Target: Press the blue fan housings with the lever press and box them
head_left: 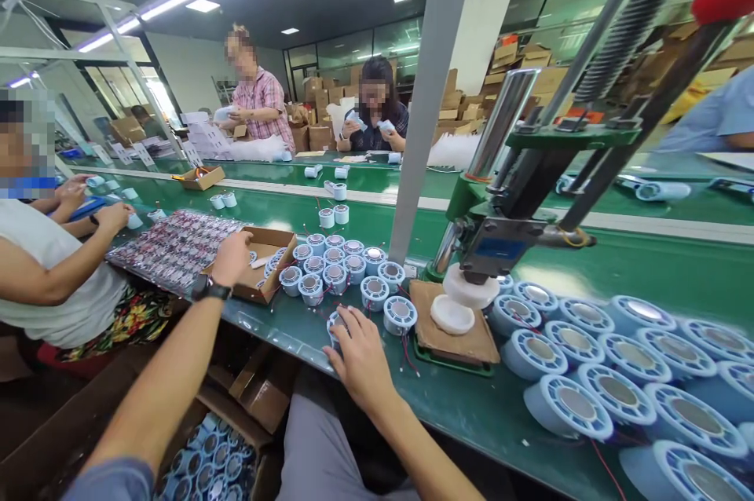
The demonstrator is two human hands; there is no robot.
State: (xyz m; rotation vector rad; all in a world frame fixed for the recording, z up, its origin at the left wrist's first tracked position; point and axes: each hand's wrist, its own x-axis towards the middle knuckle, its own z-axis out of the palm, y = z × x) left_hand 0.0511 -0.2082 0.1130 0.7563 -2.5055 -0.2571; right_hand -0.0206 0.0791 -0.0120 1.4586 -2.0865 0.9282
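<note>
My left hand (232,259), with a dark band at the wrist, is at the left side of an open cardboard box (276,293). Its fingers look curled; whatever they hold is hidden. Inside the box are pale blue rings (276,261). My right hand (360,356) has its fingers around a light-blue round housing (334,326) near the table's front edge, covering much of it. Just beyond stand several similar housings (334,275) with grey metal discs on top and thin red wires. To their right is a hand press (500,238) above a white round holder (452,315).
More blue housings (574,407) crowd the right side. A sheet of many small parts (182,246) lies left of the box. A grey post (421,132) rises behind. Below the table, a carton holds blue parts (212,454). Co-workers sit at left and across the green belt (283,202).
</note>
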